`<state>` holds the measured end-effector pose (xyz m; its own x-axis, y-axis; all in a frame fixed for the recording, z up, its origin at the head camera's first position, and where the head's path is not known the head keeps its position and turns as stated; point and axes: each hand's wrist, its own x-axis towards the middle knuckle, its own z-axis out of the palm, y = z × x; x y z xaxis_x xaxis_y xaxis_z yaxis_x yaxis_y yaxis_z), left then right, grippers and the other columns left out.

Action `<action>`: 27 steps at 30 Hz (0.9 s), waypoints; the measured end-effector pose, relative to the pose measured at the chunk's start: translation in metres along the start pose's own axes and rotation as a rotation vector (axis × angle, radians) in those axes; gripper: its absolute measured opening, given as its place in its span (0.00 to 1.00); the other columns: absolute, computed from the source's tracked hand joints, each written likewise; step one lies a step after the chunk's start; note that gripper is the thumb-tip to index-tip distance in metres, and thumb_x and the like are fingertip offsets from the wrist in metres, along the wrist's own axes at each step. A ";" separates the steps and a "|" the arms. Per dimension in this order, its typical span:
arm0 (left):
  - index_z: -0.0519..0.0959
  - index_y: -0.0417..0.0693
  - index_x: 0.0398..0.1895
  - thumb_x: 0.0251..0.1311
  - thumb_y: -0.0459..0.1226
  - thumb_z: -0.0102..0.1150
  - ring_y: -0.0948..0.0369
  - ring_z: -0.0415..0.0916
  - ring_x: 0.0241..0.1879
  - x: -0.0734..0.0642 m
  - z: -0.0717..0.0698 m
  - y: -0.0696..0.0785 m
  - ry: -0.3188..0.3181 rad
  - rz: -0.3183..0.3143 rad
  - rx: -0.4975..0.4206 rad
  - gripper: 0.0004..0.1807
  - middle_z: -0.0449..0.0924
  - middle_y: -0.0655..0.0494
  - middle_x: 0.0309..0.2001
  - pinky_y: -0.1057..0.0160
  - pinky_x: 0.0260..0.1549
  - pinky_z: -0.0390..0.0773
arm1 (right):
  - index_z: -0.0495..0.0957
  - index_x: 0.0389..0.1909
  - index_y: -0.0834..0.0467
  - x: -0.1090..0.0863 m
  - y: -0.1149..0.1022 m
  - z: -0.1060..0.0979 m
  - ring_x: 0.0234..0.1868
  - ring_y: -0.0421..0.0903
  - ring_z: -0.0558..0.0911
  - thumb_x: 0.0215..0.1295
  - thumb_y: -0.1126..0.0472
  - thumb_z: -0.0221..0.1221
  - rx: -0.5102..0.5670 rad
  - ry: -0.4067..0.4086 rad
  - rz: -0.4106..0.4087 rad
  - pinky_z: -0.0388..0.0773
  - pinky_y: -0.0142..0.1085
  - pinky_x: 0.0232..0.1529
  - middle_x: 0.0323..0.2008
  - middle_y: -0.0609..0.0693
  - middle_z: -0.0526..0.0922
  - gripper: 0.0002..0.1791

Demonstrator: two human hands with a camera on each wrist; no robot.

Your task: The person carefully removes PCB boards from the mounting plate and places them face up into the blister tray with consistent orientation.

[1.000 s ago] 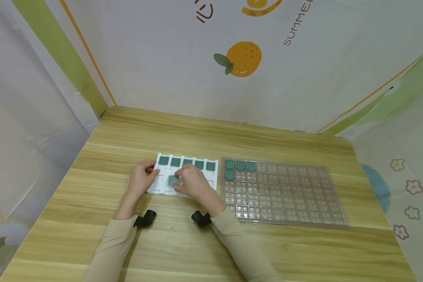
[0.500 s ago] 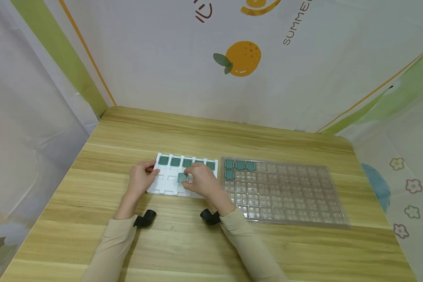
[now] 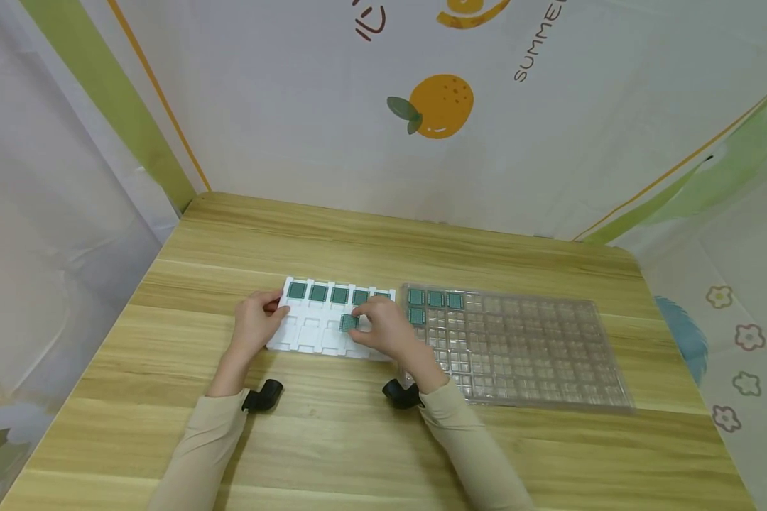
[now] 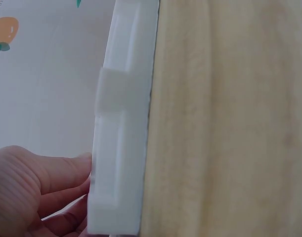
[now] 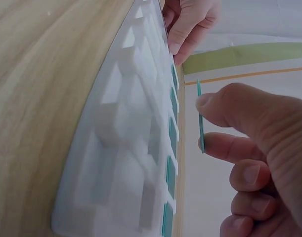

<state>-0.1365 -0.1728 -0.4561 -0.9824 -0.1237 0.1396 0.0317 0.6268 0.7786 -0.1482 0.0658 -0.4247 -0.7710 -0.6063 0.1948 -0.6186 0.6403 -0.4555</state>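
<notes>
My right hand [image 3: 386, 328] pinches a small square green circuit board [image 3: 348, 323] between thumb and finger. In the right wrist view this circuit board [image 5: 200, 121] is seen edge-on, raised above the white plastic tray [image 3: 299, 312]. My left hand [image 3: 254, 323] grips the tray by its left end; in the left wrist view the thumb [image 4: 66, 173] lies against the tray's edge, with the other fingers partly hidden. Several green boards [image 3: 318, 293] fill the tray's back row, the rightmost mostly behind my right hand. The visible front-row pockets hold none.
Right of the white tray lies a clear plastic tray [image 3: 524, 348] divided into many small pockets. Several green boards [image 3: 435, 299] sit in its back-left corner. Both trays rest on a wooden table [image 3: 319, 440]. A printed curtain [image 3: 307, 128] hangs behind it.
My right hand has moved rightward over the white tray, carrying the pinched circuit board from the second front pocket's area toward the clear tray. The left hand has stayed in place.
</notes>
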 end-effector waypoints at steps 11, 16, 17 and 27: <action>0.75 0.21 0.47 0.55 0.23 0.59 0.44 0.75 0.36 0.000 0.000 0.000 -0.015 -0.019 -0.003 0.16 0.77 0.29 0.38 0.53 0.36 0.77 | 0.83 0.36 0.64 -0.013 0.013 -0.010 0.24 0.41 0.67 0.51 0.63 0.67 0.007 0.003 0.071 0.63 0.29 0.24 0.23 0.51 0.77 0.12; 0.75 0.21 0.48 0.55 0.23 0.58 0.44 0.75 0.37 0.000 0.000 0.000 -0.019 -0.022 -0.011 0.17 0.77 0.29 0.39 0.53 0.37 0.77 | 0.83 0.35 0.64 -0.020 0.019 -0.015 0.23 0.41 0.65 0.49 0.63 0.68 0.004 0.026 0.092 0.62 0.31 0.25 0.19 0.52 0.73 0.12; 0.75 0.21 0.48 0.55 0.23 0.58 0.44 0.75 0.37 0.000 -0.001 0.001 -0.019 -0.023 -0.011 0.17 0.77 0.29 0.39 0.53 0.37 0.77 | 0.83 0.35 0.64 -0.022 0.020 -0.016 0.23 0.41 0.65 0.49 0.62 0.68 -0.002 0.025 0.100 0.63 0.32 0.26 0.19 0.52 0.74 0.12; 0.75 0.22 0.48 0.55 0.23 0.58 0.45 0.75 0.37 -0.001 -0.001 0.003 -0.014 -0.023 -0.012 0.16 0.77 0.29 0.39 0.56 0.36 0.76 | 0.83 0.34 0.64 -0.038 0.039 -0.025 0.22 0.41 0.64 0.48 0.64 0.69 0.001 0.050 0.110 0.63 0.32 0.25 0.20 0.51 0.74 0.12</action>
<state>-0.1352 -0.1717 -0.4535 -0.9855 -0.1269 0.1127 0.0111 0.6144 0.7889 -0.1470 0.1252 -0.4282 -0.8410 -0.5079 0.1864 -0.5293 0.7011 -0.4778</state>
